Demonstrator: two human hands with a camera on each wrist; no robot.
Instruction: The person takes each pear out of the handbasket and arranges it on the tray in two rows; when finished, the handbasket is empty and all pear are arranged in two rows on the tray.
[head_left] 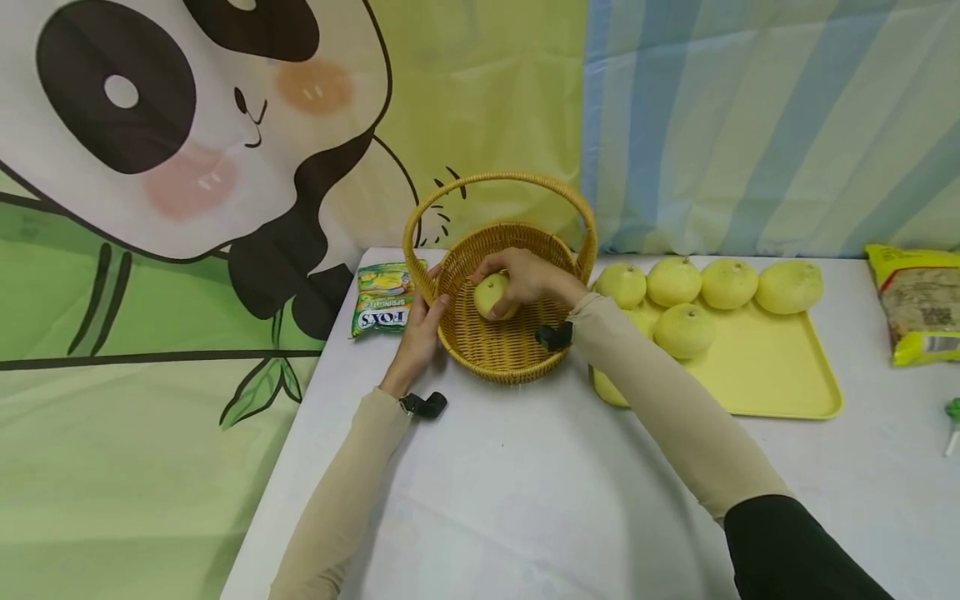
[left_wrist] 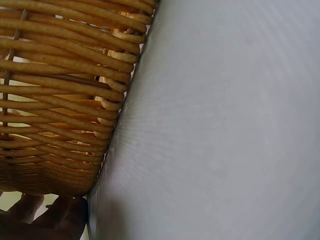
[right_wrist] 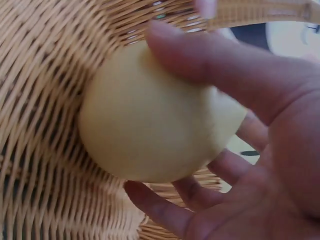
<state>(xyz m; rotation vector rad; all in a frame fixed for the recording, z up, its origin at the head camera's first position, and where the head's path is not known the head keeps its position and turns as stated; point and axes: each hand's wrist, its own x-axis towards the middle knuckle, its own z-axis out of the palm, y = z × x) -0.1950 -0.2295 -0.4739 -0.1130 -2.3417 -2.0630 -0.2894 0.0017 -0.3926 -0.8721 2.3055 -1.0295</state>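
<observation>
A wicker basket (head_left: 504,350) with a tall arched handle stands on the table. At its left side my left hand (head_left: 422,333) holds the wall near the handle's foot, with the thumb by the rim; in the left wrist view its fingers (left_wrist: 60,215) lie along the outside of the weave. Inside the basket, my right hand (head_left: 528,279) grips a round pale yellow pear (head_left: 488,295). The right wrist view has the thumb over the top of this pear (right_wrist: 150,120) and the fingers curled under it, close to the woven wall.
Right of the basket, a yellow tray (head_left: 772,367) bears several more pears (head_left: 673,281). A green Fox's candy packet (head_left: 381,300) lies left of the basket. A yellow bag (head_left: 922,304) and a green-topped lollipop (head_left: 953,421) are at the far right. Printed curtains (head_left: 510,100) hang behind.
</observation>
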